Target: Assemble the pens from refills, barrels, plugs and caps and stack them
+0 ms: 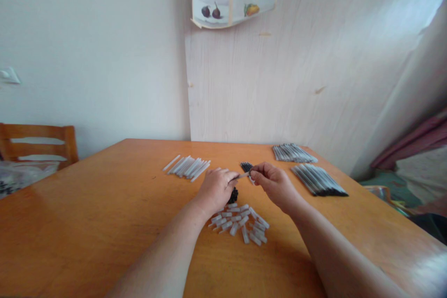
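Above the middle of the table, a thin pale pen barrel (243,175) spans the gap between my two hands. My left hand (216,188) is closed on its left end, with the back of the hand facing me. My right hand (271,180) pinches the other end between thumb and fingertips. Its exact tip is hidden by the fingers. Small black pieces (233,196) lie in a heap beside my left hand, partly covered by it. Nearer to me are several frosted caps (236,218), loosely scattered. Behind my hands rests a bunch of thin dark-ended sticks (246,166).
Whitish tubes (188,167) lie in a row at the back left of the wooden table (104,223). Two rows of pens, a nearer one (318,180) and a farther one (294,152), are at the right. A chair (38,142) stands at left; the wall is behind.
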Available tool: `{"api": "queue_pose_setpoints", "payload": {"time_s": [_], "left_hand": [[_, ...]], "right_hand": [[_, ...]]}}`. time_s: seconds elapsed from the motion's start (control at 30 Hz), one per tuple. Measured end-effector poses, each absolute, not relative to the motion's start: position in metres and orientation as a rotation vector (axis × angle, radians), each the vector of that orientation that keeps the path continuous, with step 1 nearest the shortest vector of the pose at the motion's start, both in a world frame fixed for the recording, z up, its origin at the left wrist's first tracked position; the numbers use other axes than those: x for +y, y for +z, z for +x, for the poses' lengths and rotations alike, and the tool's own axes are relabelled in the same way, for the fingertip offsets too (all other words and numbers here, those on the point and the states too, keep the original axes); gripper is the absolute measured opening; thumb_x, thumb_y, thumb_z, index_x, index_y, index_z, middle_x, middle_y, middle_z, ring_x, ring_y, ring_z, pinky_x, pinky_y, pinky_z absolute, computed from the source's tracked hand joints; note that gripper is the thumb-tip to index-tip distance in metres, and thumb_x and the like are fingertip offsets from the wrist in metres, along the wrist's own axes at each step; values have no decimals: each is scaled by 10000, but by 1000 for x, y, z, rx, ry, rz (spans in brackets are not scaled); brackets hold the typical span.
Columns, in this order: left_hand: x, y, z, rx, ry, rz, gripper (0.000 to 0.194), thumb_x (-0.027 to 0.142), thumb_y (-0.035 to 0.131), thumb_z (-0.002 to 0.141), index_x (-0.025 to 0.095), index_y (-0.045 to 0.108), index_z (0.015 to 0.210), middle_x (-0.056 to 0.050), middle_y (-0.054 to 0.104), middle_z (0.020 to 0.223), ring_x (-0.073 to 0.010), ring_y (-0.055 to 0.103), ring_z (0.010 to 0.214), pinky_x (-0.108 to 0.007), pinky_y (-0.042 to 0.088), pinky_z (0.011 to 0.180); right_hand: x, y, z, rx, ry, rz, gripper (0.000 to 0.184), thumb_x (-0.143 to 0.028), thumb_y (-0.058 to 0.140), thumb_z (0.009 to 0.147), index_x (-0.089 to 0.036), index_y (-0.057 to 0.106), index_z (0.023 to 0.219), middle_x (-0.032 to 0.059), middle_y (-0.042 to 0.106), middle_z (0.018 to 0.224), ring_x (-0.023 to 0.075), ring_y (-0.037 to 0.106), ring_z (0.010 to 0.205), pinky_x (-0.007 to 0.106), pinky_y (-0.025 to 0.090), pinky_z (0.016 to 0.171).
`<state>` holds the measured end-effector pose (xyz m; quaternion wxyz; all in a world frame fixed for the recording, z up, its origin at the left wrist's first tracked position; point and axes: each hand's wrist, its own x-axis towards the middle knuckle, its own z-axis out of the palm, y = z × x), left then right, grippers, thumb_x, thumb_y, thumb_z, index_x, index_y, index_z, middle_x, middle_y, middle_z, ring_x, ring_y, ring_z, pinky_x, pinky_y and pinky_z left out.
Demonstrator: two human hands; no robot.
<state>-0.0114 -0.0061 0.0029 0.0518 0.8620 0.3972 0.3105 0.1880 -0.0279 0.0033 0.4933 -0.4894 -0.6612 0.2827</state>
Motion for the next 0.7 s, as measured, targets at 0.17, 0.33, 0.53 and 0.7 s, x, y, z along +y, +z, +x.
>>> {"api": "queue_pose_setpoints", "payload": {"time_s": [0.17, 0.33, 0.53, 0.7], "left_hand": [[-6, 3, -11, 1171, 952, 2654, 228, 282, 498, 908, 240, 704, 997, -61, 704, 902, -195, 601, 839, -295, 397, 732], [-8, 6, -11, 1143, 915, 2666, 237, 267, 492, 910, 225, 698, 1019, -66, 700, 907, -193, 599, 840, -292, 405, 734], [-8, 4, -10, 1134, 920, 2659, 237, 260, 496, 908, 220, 702, 1019, -71, 693, 896, -197, 595, 857, -292, 414, 751], [-7, 2, -10, 1112, 939, 2632, 239, 250, 494, 906, 217, 701, 1022, -73, 691, 891, -199, 594, 859, -294, 412, 758]], "right_hand": [[-28, 3, 189, -1655, 615, -1247, 199, -385, 520, 853, -196, 556, 800, -6, 557, 662, 121, 467, 582, 242, 355, 530], [-29, 3, 190, -1710, 529, -1297, 213, -384, 489, 875, -197, 536, 786, -23, 500, 625, 122, 430, 570, 243, 335, 522], [-28, 3, 192, -1788, 421, -1292, 228, -392, 462, 897, -204, 501, 775, -24, 486, 641, 125, 423, 580, 248, 330, 540], [-29, 4, 191, -1772, 454, -1267, 258, -423, 469, 900, -205, 490, 764, -28, 473, 628, 122, 414, 571, 239, 312, 520]]}}
